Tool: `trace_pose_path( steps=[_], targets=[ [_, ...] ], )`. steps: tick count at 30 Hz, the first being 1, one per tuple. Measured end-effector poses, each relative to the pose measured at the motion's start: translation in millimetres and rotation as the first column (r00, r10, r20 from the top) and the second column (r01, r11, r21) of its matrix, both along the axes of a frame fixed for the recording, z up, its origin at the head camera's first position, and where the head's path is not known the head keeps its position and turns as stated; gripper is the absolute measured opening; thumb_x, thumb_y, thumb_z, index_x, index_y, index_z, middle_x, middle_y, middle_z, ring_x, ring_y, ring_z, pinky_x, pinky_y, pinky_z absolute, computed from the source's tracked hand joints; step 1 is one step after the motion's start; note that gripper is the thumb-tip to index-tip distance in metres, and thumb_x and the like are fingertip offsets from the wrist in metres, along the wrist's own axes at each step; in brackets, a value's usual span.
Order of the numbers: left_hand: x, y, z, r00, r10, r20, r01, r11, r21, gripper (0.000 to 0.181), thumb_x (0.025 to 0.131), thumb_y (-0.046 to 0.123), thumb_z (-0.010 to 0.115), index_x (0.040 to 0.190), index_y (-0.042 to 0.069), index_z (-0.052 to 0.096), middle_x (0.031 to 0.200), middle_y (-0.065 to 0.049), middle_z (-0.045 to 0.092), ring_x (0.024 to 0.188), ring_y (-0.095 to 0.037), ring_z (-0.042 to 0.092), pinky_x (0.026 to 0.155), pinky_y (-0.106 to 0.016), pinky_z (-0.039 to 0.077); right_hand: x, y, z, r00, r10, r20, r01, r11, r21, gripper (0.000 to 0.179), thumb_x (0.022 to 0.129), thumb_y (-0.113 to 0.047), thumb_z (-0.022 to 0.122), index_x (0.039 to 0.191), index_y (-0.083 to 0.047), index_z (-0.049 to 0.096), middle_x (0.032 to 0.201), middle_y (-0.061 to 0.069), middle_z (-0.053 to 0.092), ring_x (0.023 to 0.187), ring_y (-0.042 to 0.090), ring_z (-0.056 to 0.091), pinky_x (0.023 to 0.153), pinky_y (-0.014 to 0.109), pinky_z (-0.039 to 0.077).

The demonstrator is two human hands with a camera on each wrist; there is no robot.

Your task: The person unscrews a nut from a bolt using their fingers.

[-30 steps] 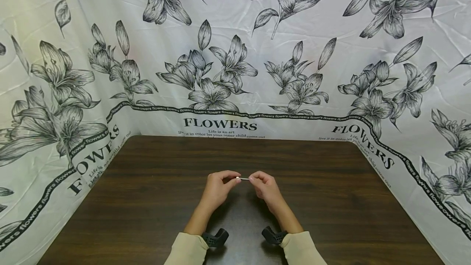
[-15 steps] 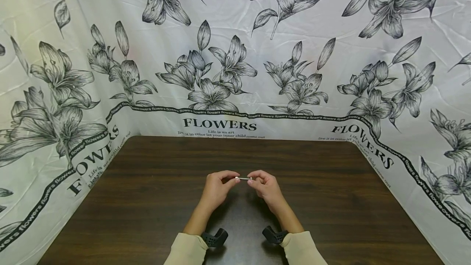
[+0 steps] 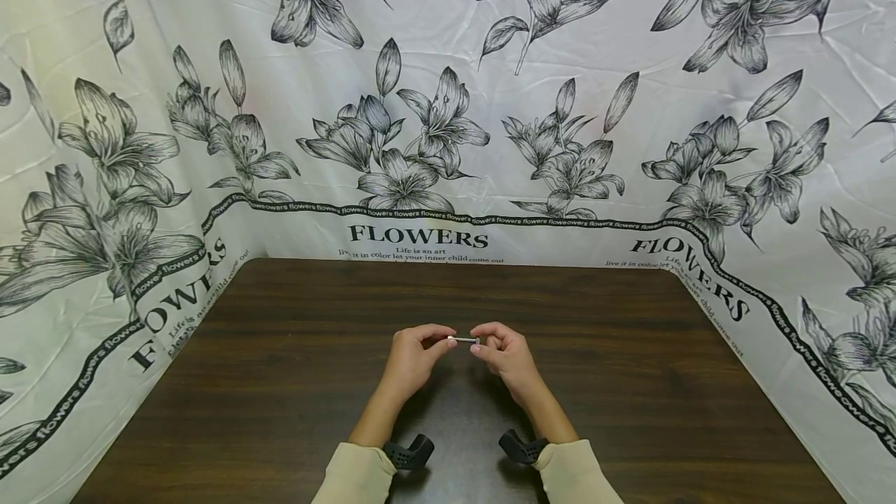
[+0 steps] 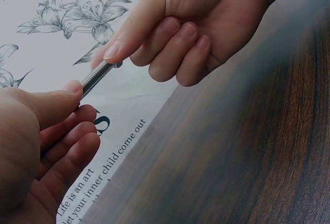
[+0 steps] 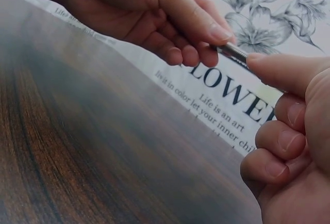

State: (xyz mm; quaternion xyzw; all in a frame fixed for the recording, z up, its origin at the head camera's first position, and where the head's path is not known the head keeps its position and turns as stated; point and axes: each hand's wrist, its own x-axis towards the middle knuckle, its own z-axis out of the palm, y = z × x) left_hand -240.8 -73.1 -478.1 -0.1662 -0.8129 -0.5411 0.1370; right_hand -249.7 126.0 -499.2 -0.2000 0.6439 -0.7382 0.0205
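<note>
A thin, threaded metal bolt (image 3: 463, 340) is held level between both hands, above the middle of the table. My left hand (image 3: 411, 360) pinches its left end with thumb and forefinger. At the other end is my right hand (image 3: 511, 358), thumb and forefinger on either side of the bolt's tip. In the left wrist view the threads of the bolt (image 4: 97, 78) show clearly, and a small, thicker metal piece (image 4: 118, 64) peeks out beneath the right thumb. The right wrist view shows only a short stretch of bolt (image 5: 234, 54) between the thumbs; the fingers hide its ends.
A dark wooden table (image 3: 315, 302) spreads out under the hands. White cloth (image 3: 560, 243) printed with flowers and lettering hangs behind it and along both sides. Each wrist wears a black camera mount (image 3: 411, 453), just above cream sleeves (image 3: 358, 474).
The right thumb and forefinger have shifted and parted a little, so the bolt's right end now shows between them. My left hand has barely moved.
</note>
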Motion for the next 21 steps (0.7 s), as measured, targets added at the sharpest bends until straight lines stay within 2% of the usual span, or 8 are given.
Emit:
trace_pose_path(
  steps=[3, 6, 8, 13, 16, 21],
  targets=[
    [-0.1, -0.2, -0.2, 1.000, 0.000, 0.000, 0.000, 1.000, 0.000, 0.010, 0.084, 0.011, 0.077, 0.093, 0.010, 0.077, 0.083, 0.005, 0.070, 0.072, -0.010, 0.063, 0.067, -0.027, 0.053, -1.1, -1.3, -2.3, 1.000, -0.007, 0.002, 0.007, 1.000, 0.000, 0.034, 0.089, 0.007, 0.064, 0.119, 0.019, 0.052, 0.057, -0.005, 0.035, 0.043, 0.004, 0.030, 0.043, 0.022, 0.022],
    [0.0, -0.4, -0.3, 1.000, -0.002, -0.003, 0.002, 1.000, 0.000, 0.010, 0.084, 0.011, 0.077, 0.094, 0.010, 0.077, 0.082, 0.006, 0.070, 0.072, -0.009, 0.063, 0.066, -0.026, 0.053, -0.5, -2.2, -2.4, 0.999, -0.024, 0.046, 0.024, 1.000, 0.008, 0.033, 0.094, -0.003, 0.062, 0.119, 0.016, 0.054, 0.057, -0.005, 0.036, 0.043, 0.004, 0.028, 0.043, 0.021, 0.022],
    [-0.3, -0.4, -0.3, 1.000, -0.004, -0.005, 0.004, 1.000, 0.005, 0.011, 0.083, 0.011, 0.077, 0.094, 0.007, 0.076, 0.082, 0.005, 0.070, 0.071, -0.009, 0.063, 0.065, -0.026, 0.053, 0.3, -2.7, -1.9, 0.995, -0.047, 0.084, 0.044, 0.998, 0.038, 0.033, 0.098, -0.014, 0.059, 0.114, 0.015, 0.057, 0.055, -0.005, 0.036, 0.043, 0.005, 0.028, 0.043, 0.021, 0.023],
    [-0.4, -0.1, 0.1, 1.000, -0.004, -0.010, 0.004, 1.000, 0.012, 0.011, 0.082, 0.010, 0.078, 0.093, 0.009, 0.077, 0.081, 0.005, 0.070, 0.070, -0.009, 0.063, 0.063, -0.026, 0.053, 1.3, -3.5, -1.6, 0.985, -0.078, 0.151, 0.057, 0.989, 0.135, 0.053, 0.101, -0.036, 0.052, 0.093, 0.016, 0.060, 0.051, -0.003, 0.035, 0.043, 0.008, 0.028, 0.043, 0.022, 0.024],
    [0.0, 0.1, 0.6, 1.000, -0.003, -0.009, 0.003, 1.000, 0.009, 0.011, 0.082, 0.010, 0.078, 0.093, 0.012, 0.077, 0.082, 0.006, 0.071, 0.071, -0.009, 0.063, 0.064, -0.026, 0.053, 1.4, -4.1, -1.3, 0.979, -0.080, 0.185, 0.054, 0.988, 0.142, 0.056, 0.101, -0.040, 0.051, 0.090, 0.014, 0.061, 0.051, -0.002, 0.034, 0.043, 0.008, 0.026, 0.042, 0.022, 0.022],
    [0.5, 0.4, 0.7, 1.000, -0.014, -0.011, 0.014, 1.000, -0.002, 0.012, 0.083, 0.009, 0.077, 0.095, 0.005, 0.076, 0.084, 0.004, 0.071, 0.072, -0.010, 0.064, 0.065, -0.027, 0.053, 1.8, -4.1, 1.1, 0.971, -0.070, 0.230, 0.040, 0.990, 0.133, 0.056, 0.102, -0.037, 0.051, 0.091, 0.018, 0.056, 0.052, -0.001, 0.034, 0.042, 0.007, 0.025, 0.041, 0.021, 0.022]
  ],
)
